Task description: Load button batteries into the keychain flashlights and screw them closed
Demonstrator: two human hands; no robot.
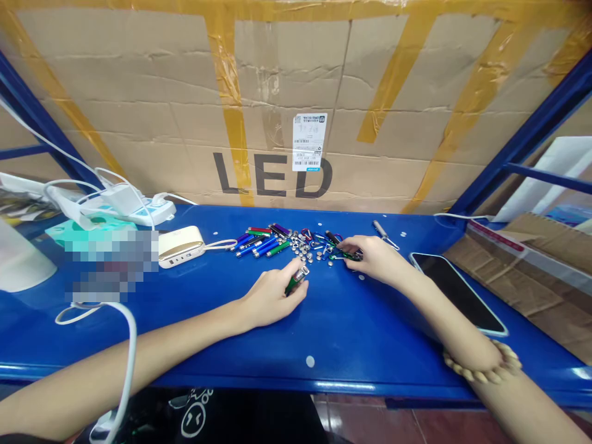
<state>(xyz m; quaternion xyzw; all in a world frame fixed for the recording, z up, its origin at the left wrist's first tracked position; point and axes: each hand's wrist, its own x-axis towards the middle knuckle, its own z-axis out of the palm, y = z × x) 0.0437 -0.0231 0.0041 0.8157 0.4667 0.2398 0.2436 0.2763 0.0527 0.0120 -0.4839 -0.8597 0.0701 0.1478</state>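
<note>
My left hand (271, 299) is closed around a small green penlight (291, 285), its silver end pointing up and away. Over the right side of the pile, my right hand (377, 260) has thumb and fingers curled about a green carabiner clip (343, 255); its exact grip is partly hidden. Red, blue and dark carabiner clips (324, 237) lie beside those fingertips. Between the hands are several small silver button-like discs (319, 256). To their left lies a heap of blue, green, red and purple penlights (261, 245).
A white power bank (180, 246) and a power strip (152, 209) with cables are on the left. A phone (457, 290) lies right, under my forearm, near a cardboard box (522, 265). One silver penlight (380, 229) lies apart. A large carton (272, 111) walls the back.
</note>
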